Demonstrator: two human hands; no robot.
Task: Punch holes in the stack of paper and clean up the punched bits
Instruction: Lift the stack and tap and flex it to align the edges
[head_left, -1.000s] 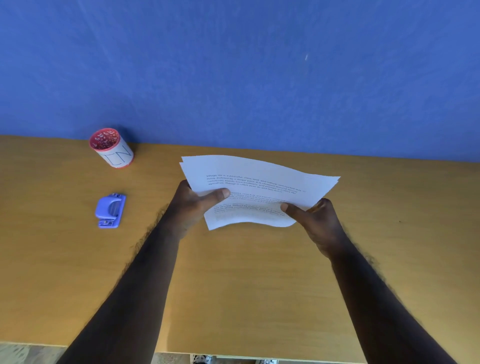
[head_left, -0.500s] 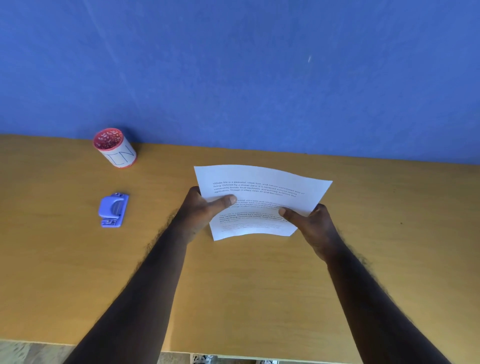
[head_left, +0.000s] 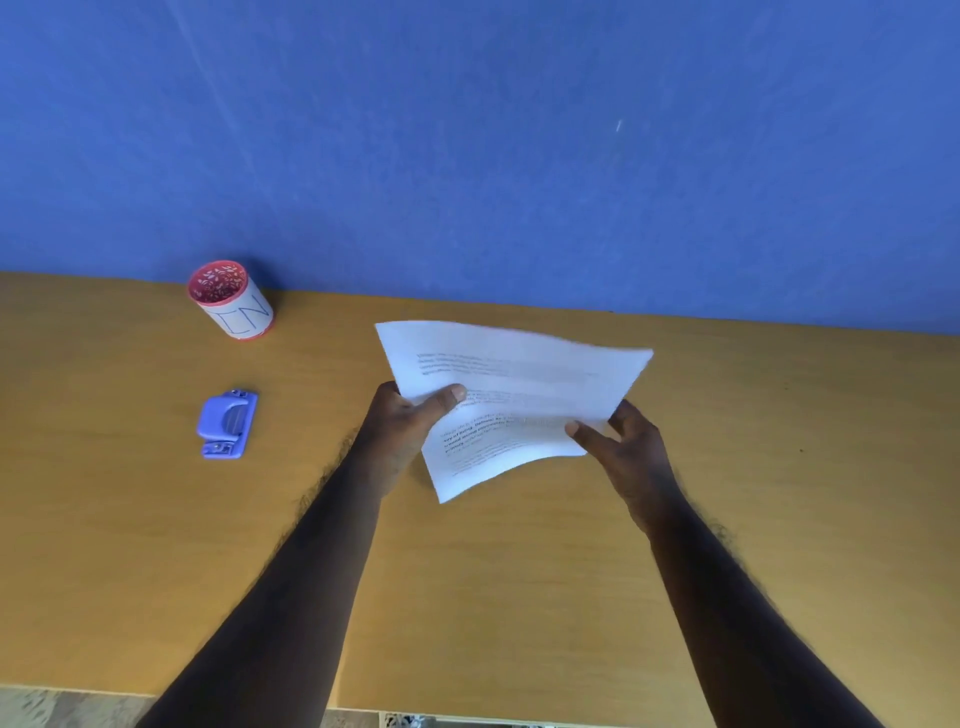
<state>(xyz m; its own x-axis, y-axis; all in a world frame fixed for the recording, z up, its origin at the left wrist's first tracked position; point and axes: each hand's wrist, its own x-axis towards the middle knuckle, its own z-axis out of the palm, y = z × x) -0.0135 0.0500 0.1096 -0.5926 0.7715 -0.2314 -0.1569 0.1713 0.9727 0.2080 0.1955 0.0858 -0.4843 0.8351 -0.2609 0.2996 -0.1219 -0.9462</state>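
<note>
From the head camera, two bare arms reach out over a yellow-brown bench (head_left: 519, 597). Behind the bench stands a blue wall (head_left: 467, 130).

The stack of paper (head_left: 519, 395) is up in the air over the middle of the bench, held between both hands. The sheets are white with lines of dark print on them, but the print is too blurry to read. The stack bends a little and tilts, with its near left corner hanging down lowest.

The left hand (head_left: 400, 431) is pinching the left edge of the stack. Its thumb lies on top of the paper and its other fingers are tucked under, out of sight.

The right hand (head_left: 623, 447) is at the near right edge of the stack. Its thumb presses on top of the sheets, and its fingers are spread a bit and show behind the edge of the paper.

Off to the left, a small purple hole punch (head_left: 227, 423) sits flat on the bench, well apart from the hands. Farther back, close to the wall, stands a cup (head_left: 231, 299). The cup is red inside with small light spots, and it has a white band with blue letters on its side.
</note>
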